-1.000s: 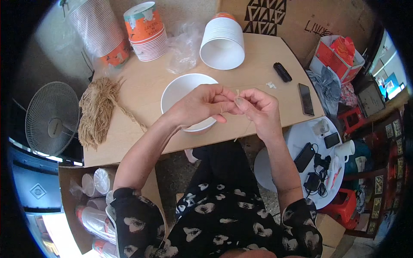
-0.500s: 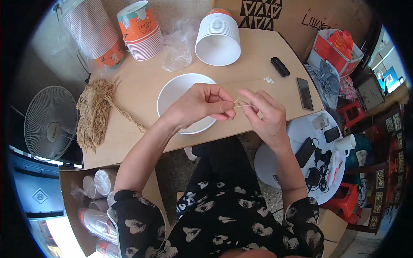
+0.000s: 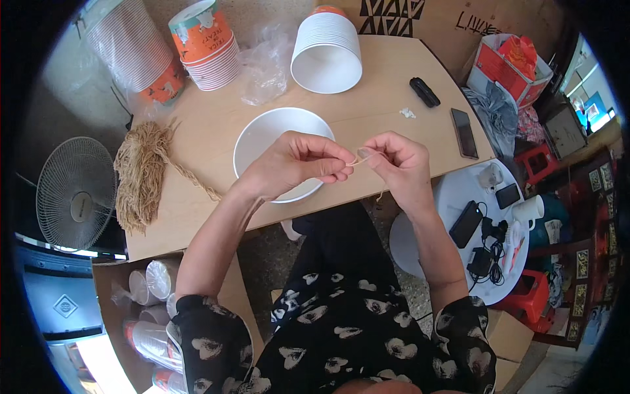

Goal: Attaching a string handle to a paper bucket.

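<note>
I have the left hand (image 3: 295, 163) and right hand (image 3: 401, 159), fingers (image 3: 330, 166) pinching thin tan string (image 3: 360, 159) near the white bowl (image 3: 264, 131).

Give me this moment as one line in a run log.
left hand: pinching thin pale string | right hand: pinching string | near left hand: white bowl | on table: tan string bundle

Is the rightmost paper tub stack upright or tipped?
Tipped: the paper tub stack lies on its side on the table, its open mouth facing the near edge.
</note>
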A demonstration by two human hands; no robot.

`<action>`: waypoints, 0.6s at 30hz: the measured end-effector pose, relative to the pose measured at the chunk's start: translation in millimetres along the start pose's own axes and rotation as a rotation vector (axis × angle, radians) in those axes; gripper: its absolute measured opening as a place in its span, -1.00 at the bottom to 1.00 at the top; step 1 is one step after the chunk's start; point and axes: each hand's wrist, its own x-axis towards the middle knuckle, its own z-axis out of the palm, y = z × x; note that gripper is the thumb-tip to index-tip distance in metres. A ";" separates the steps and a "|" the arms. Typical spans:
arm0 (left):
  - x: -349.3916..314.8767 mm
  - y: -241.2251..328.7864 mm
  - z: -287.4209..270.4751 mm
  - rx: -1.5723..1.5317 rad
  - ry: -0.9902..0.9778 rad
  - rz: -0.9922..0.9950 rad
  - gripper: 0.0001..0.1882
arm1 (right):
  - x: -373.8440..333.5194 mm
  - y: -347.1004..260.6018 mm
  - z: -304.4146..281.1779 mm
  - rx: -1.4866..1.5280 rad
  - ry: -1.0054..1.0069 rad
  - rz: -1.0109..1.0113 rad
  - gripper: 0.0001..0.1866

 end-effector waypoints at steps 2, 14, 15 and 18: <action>0.5 -1.2 3.5 0.026 0.060 -0.006 -0.77 | 1.9 3.5 3.2 0.036 0.011 0.014 -0.94; 1.1 -9.6 5.6 0.113 0.155 0.119 -0.74 | 3.3 2.0 4.8 -0.027 -0.077 0.080 -0.93; 1.6 -9.2 5.4 0.118 0.167 0.098 -0.76 | 3.2 -0.4 3.5 -0.035 -0.091 0.102 -0.94; 2.5 -9.3 7.4 0.113 0.224 0.068 -0.79 | 2.1 0.1 1.0 -0.045 -0.121 0.118 -0.95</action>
